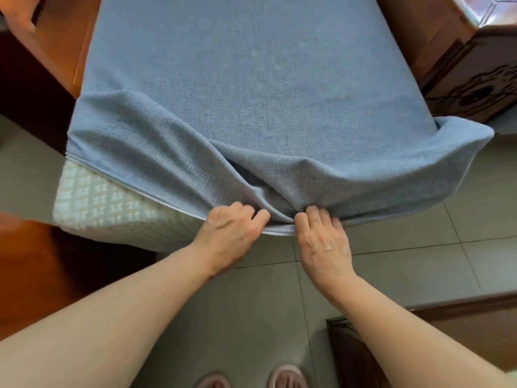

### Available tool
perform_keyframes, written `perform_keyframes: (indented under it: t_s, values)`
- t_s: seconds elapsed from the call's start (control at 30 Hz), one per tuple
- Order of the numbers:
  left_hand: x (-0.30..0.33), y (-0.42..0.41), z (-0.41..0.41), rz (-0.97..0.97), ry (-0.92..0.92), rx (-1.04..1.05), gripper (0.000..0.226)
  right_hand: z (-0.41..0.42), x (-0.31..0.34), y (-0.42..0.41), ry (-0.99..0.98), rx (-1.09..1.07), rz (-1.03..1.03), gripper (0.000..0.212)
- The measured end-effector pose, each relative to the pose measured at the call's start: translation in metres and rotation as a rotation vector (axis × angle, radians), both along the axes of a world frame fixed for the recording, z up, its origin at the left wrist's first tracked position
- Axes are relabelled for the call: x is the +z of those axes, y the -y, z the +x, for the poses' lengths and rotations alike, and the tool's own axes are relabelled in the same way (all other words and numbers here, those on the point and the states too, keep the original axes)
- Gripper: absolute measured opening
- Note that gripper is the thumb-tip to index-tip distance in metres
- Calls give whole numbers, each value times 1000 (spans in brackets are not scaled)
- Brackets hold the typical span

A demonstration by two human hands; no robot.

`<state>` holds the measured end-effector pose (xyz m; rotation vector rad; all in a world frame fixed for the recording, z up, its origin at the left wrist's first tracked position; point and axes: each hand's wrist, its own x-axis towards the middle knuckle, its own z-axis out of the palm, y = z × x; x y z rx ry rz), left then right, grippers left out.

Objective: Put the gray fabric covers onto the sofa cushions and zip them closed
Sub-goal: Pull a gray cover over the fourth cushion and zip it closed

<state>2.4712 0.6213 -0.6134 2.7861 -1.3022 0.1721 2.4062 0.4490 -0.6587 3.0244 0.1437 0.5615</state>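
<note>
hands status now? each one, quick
Left hand: closed, pinching the cover edge.
Right hand: closed, pinching the same edge beside it.

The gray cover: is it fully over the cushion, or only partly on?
Partly on. The gray cover leaves the white cushion bare at its near left corner.

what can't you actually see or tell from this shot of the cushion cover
Head view only:
- Zipper slider and teeth: not made out; the left hand and right hand pinch the gray cover edge there.
- Fingertips: tucked into the fabric folds.
- Far end of the cover: cut off by the top edge.
- White cushion: only the near left corner is bare; the rest lies under the cover.
- Slippers: cut off by the bottom edge.
</note>
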Motion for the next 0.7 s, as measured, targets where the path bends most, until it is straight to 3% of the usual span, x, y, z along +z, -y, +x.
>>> perform_keyframes:
  t_s: [0.1,0.3,0.37,0.43,0.53,0.63,0.7]
  values:
    - [-5,5,4,-3,53,19,24,-3,-6,-2,-2,-60,7,14]
    - [-15,5,-3,-42,168,60,27,-15,-19,-11,8,-89,207,48]
    - [-28,2,-7,-79,235,46,28,-25,-25,-18,27,-121,386,50]
    - [-45,-5,-13,-105,277,0,31,-32,-28,-26,102,-213,600,35]
    - [-60,-11,-22,-109,291,-7,41,-36,-32,-38,146,-546,893,14]
    - [-69,-11,-22,-135,324,19,43,-21,-54,-38,-108,-850,1255,14]
    - [-74,-11,-19,-150,355,12,44,1,-68,-35,-210,-904,1535,13]
